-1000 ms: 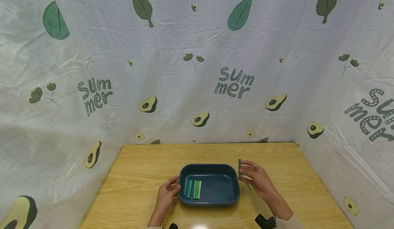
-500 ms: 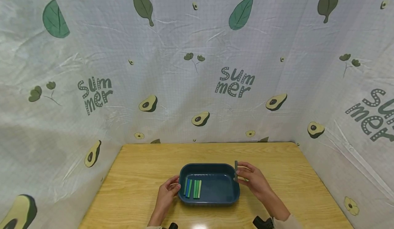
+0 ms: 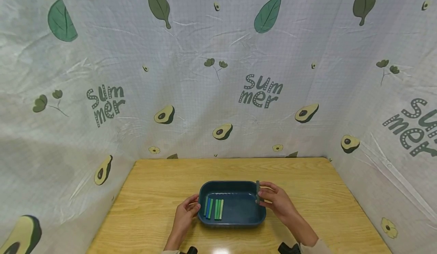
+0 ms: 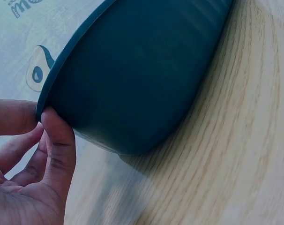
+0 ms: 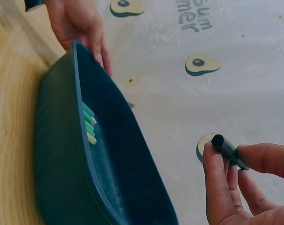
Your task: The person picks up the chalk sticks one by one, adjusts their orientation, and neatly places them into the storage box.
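Note:
A dark blue tray point(image 3: 261, 215) sits on the wooden table point(image 3: 157, 185), with several green and blue sticks point(image 3: 214, 209) lying side by side in its left half. My left hand point(image 3: 189, 207) holds the tray's left rim point(image 4: 43, 101), thumb and fingers curled on its edge. My right hand point(image 3: 269, 197) pinches a dark grey stick point(image 3: 257, 192) upright over the tray's right rim; the right wrist view shows the dark grey stick point(image 5: 228, 151) between thumb and fingertips, above the tray point(image 5: 62, 154).
A cloth printed with avocados and leaves point(image 3: 218, 76) walls in the table at the back and both sides. Bare wood lies left, right and behind the tray. Dark wrist straps point(image 3: 286, 248) show at the bottom edge.
My right hand has carried the grey stick leftward, from beside the tray to over its right rim. The left hand and the tray have stayed put.

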The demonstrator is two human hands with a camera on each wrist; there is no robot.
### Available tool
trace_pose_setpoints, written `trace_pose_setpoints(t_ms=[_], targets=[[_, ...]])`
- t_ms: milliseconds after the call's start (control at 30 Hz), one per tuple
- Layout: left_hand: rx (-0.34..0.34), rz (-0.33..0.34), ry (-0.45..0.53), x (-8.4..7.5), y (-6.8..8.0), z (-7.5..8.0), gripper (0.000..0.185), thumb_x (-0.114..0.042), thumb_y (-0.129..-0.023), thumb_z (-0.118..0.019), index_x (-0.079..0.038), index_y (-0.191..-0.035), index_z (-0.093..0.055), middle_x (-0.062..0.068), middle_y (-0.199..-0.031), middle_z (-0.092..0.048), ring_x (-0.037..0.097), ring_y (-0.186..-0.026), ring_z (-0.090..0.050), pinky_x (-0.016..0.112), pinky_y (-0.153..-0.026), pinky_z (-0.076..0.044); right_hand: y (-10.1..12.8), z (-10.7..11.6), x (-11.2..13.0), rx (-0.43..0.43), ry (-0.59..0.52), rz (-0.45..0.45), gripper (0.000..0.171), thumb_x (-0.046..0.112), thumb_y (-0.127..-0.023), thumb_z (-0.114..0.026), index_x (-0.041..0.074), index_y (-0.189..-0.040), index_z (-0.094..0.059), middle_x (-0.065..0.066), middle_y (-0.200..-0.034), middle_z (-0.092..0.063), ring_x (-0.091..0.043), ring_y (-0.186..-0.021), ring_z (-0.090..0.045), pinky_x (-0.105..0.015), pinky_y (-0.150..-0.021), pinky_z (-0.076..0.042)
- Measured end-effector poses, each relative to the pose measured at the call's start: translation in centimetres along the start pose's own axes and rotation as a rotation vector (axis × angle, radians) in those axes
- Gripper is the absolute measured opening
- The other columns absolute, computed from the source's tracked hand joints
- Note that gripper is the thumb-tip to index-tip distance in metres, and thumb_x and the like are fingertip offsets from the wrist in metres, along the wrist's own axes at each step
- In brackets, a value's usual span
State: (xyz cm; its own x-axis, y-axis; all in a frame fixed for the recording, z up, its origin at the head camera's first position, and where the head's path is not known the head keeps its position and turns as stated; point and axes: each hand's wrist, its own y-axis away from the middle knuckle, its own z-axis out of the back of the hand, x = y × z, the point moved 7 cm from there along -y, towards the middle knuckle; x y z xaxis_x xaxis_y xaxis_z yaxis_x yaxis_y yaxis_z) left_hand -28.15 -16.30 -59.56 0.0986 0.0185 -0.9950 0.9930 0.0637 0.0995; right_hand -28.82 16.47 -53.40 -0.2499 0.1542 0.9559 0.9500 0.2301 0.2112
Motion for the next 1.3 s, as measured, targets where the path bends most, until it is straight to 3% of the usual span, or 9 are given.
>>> trace_pose_setpoints(t_ms=[433, 1300], targets=[[-0.016, 0.004, -0.028, 0.0, 0.0, 0.1, 0.042, -0.001, -0.093, -0.06, 0.004, -0.135, -0.054, 0.024, -0.122, -0.057, 0.017, -0.099, -0.063, 0.026, -0.074, -0.055, -0.4, -0.5, -0.4, -0.012, 0.027, -0.023, 0.043, 0.017, -0.093, -0.066, 0.008, -0.132, -0.05, 0.007, -0.099, -0.064, -0.01, -0.093, -0.062, -0.035, -0.088, -0.055], [0.012, 0.02, -0.022, 0.5, -0.4, 0.1, 0.043, 0.001, -0.094, -0.058, 0.007, -0.137, -0.051, 0.028, -0.124, -0.055, 0.02, -0.102, -0.063, 0.028, -0.074, -0.056, -1.5, -2.9, -1.2, 0.072, 0.017, -0.044, 0.041, 0.014, -0.094, -0.064, 0.004, -0.131, -0.049, 0.005, -0.1, -0.063, -0.011, -0.092, -0.063, -0.037, -0.089, -0.056]])
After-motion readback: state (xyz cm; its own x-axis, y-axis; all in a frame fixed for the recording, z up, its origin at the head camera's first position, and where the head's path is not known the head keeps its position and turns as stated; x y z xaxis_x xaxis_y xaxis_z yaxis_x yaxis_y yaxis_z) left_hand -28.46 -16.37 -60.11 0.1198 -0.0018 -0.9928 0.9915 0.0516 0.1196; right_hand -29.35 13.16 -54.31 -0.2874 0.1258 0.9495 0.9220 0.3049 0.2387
